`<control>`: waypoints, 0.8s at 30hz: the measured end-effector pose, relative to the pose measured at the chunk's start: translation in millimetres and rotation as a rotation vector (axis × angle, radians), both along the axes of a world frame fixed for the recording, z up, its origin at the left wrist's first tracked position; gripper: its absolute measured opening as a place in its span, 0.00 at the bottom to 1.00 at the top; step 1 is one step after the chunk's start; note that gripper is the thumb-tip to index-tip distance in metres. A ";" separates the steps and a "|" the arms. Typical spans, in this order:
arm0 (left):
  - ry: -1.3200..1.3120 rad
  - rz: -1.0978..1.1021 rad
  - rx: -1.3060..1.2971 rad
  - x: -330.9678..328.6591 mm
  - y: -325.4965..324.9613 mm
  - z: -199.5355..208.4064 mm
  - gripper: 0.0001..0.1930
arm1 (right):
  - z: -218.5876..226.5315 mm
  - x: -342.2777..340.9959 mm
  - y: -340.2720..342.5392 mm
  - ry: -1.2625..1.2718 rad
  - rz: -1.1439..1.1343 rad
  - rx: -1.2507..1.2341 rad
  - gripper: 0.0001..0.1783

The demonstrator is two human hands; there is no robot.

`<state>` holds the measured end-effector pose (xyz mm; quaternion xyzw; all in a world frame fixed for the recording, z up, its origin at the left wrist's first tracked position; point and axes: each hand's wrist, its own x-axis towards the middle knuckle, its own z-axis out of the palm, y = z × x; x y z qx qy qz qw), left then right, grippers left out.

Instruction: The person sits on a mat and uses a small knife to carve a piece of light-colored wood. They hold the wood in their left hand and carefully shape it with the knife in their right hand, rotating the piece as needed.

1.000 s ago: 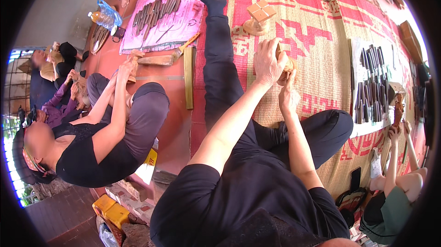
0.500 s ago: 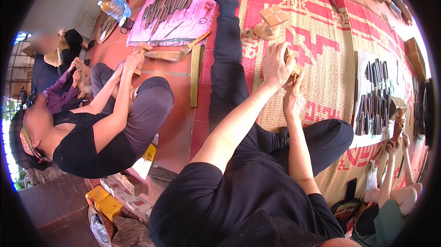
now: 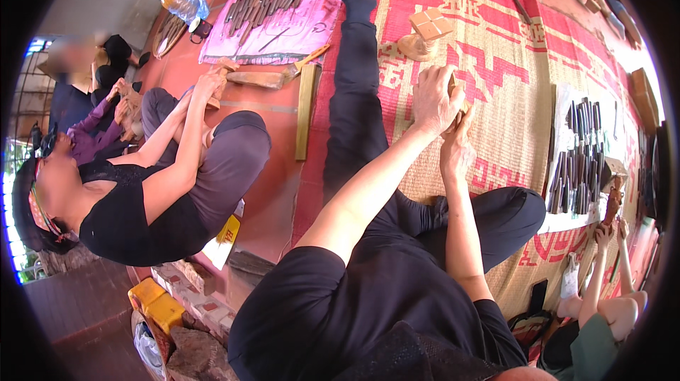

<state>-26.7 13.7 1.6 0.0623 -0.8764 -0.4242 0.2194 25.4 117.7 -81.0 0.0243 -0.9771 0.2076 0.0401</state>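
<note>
Red tiled floor (image 3: 276,133) is at left, then a red-and-straw mat (image 3: 511,115). Above it, a rounded light-brown wooden piece (image 3: 464,107), partly hidden, is gripped by the left hand (image 3: 434,101), with back upward, and by the right hand (image 3: 457,150), with fingers pointing forward.

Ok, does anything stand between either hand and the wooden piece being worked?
Nothing visible does: the left hand and right hand are both on the wooden piece, though they cover parts of it. The square-topped wooden object sits farther out on the mat, beyond the hands, not between.
</note>
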 end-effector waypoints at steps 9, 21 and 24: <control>-0.013 -0.001 0.023 -4.9 -5.8 -3.2 0.20 | -27.4 8.4 12.0 -0.157 0.024 0.048 0.48; 0.048 -0.018 -0.037 0.2 5.3 -6.9 0.18 | -51.0 -2.9 2.0 0.244 0.105 -0.071 0.42; 0.027 -0.002 -0.065 -1.9 6.2 -2.3 0.18 | -47.0 3.7 11.2 0.056 -0.005 -0.086 0.39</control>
